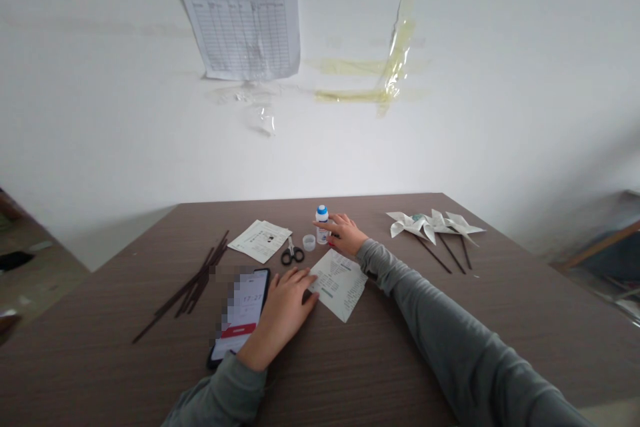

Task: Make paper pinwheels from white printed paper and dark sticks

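Note:
My left hand lies palm down with its fingers apart, the tips at the left edge of a square of printed paper. My right hand reaches over the far side of that paper to a small white bottle with a blue top. One finger stretches across the bottle's front and the others are spread beside it; whether they press on it I cannot tell. The bottle stands upright on the table. Just left of it are a clear plastic cap and black-handled scissors.
A phone lies by my left wrist. Dark thin sticks are bunched at left, near a stack of printed paper squares. Three paper pinwheels on sticks rest at right. The table meets a white wall.

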The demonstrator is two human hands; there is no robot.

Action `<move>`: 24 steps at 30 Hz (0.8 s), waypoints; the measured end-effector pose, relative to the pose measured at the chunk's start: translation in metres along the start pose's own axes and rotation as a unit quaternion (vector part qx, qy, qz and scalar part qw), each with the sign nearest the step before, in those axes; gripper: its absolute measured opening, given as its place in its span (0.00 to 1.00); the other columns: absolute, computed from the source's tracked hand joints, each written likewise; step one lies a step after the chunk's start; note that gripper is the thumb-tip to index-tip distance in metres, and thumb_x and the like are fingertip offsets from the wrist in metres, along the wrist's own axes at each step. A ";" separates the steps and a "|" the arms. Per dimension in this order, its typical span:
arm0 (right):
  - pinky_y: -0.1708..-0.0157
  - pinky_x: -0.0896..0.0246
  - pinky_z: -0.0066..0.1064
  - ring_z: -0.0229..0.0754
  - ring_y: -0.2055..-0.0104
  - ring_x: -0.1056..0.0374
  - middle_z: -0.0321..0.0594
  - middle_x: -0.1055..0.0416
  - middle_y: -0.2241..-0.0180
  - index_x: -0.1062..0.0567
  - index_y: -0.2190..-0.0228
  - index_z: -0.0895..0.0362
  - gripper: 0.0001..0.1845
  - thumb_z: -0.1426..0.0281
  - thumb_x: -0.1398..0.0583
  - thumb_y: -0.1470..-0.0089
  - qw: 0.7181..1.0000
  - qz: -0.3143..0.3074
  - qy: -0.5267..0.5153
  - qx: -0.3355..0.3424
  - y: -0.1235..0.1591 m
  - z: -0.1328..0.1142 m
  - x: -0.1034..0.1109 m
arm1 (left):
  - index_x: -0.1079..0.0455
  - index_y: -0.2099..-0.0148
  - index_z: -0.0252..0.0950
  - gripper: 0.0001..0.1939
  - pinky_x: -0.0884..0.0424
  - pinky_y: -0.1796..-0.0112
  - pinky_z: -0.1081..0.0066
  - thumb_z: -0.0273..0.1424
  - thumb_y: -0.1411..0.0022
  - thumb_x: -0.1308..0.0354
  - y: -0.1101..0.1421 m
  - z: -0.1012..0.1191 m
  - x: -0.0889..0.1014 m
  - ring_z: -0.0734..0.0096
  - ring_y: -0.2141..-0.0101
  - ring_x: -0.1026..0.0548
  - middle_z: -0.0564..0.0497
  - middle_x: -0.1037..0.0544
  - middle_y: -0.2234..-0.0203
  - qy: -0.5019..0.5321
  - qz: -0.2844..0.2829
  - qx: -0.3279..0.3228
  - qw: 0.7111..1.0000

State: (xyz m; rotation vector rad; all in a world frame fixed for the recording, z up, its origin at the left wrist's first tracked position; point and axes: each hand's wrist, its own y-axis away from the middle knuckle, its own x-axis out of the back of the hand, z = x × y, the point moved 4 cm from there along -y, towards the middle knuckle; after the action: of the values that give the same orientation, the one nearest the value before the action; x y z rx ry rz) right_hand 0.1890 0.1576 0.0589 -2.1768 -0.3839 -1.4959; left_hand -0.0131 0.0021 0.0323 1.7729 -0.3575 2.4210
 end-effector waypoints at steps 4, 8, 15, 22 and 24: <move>0.16 0.32 0.68 0.65 0.17 0.33 0.45 0.22 0.19 0.21 0.15 0.30 0.48 0.81 0.36 0.24 1.000 0.018 0.000 0.003 -0.002 0.000 0.002 | 0.08 0.28 0.52 0.23 0.22 0.21 0.29 0.33 0.19 0.30 0.000 0.000 0.003 0.28 0.22 0.17 0.41 0.07 0.28 0.010 0.014 -0.015 1.000; 0.14 0.33 0.66 0.65 0.17 0.34 0.47 0.22 0.18 0.22 0.14 0.36 0.49 0.82 0.38 0.26 0.999 0.033 -0.017 0.021 -0.001 0.003 0.010 | 0.07 0.29 0.51 0.22 0.23 0.19 0.30 0.33 0.19 0.29 0.000 0.004 0.008 0.26 0.21 0.17 0.42 0.08 0.26 0.014 -0.001 0.005 1.000; 0.13 0.34 0.71 0.68 0.18 0.36 0.45 0.19 0.21 0.17 0.17 0.36 0.51 0.85 0.40 0.30 0.986 0.123 -0.062 0.097 0.016 0.018 0.035 | 0.09 0.27 0.48 0.23 0.28 0.17 0.30 0.30 0.17 0.34 0.001 0.008 0.008 0.33 0.19 0.20 0.39 0.11 0.22 0.001 -0.020 0.011 1.000; 0.16 0.30 0.71 0.67 0.23 0.30 0.48 0.12 0.32 0.08 0.27 0.37 0.41 0.83 0.42 0.23 0.978 0.163 -0.076 0.108 0.060 0.039 0.042 | 0.09 0.27 0.47 0.24 0.29 0.16 0.29 0.29 0.17 0.34 0.001 0.008 0.006 0.32 0.18 0.21 0.39 0.13 0.20 0.008 -0.021 0.013 1.000; 0.17 0.28 0.70 0.67 0.26 0.29 0.48 0.11 0.37 0.07 0.29 0.35 0.41 0.83 0.41 0.25 0.976 0.171 -0.084 0.105 0.072 0.046 0.041 | 0.09 0.27 0.47 0.24 0.29 0.15 0.31 0.29 0.16 0.35 0.001 0.009 0.007 0.34 0.17 0.21 0.39 0.13 0.20 0.006 -0.028 0.018 0.999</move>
State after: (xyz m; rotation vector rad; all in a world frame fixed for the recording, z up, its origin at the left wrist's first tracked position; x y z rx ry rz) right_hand 0.2750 0.1187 0.0672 -2.0787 -0.1968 -1.0419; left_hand -0.0070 -0.0015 0.0410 1.7564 -0.2617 2.4135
